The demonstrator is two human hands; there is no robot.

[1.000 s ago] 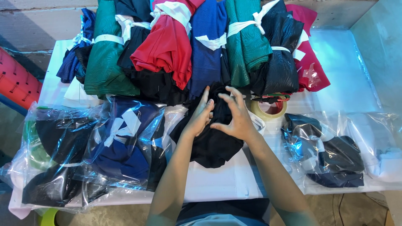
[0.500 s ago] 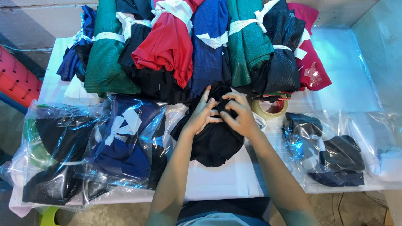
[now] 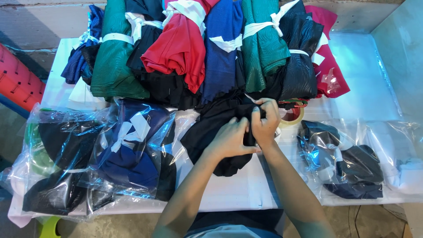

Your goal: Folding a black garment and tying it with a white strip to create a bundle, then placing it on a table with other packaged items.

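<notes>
**Two hands pinch the black cloth**

Both hands are closed on the same black cloth (image 3: 220, 132). The left hand (image 3: 230, 140) lies on top of it with the fingers curled in, pressing it down so it stays flat and does not slide. The right hand (image 3: 265, 121) grips the cloth's upper edge, fingers bent tight around a fold. The hands touch each other, so the cloth is bunched between them.

The black cloth sits in the middle of the white table (image 3: 365, 79), right in front of the person, where both arms reach it easily.

Behind it is a row of tied bundles (image 3: 185, 48), red, blue, green and dark, each bound with a white strip so it stays rolled up. A roll of tape (image 3: 293, 117) lies just beside the right hand, partly hidden by it. On the left are clear bags (image 3: 128, 150) with dark clothes inside. On the right lies another filled bag (image 3: 348, 163). The bags keep the folded clothes clean and together.
</notes>
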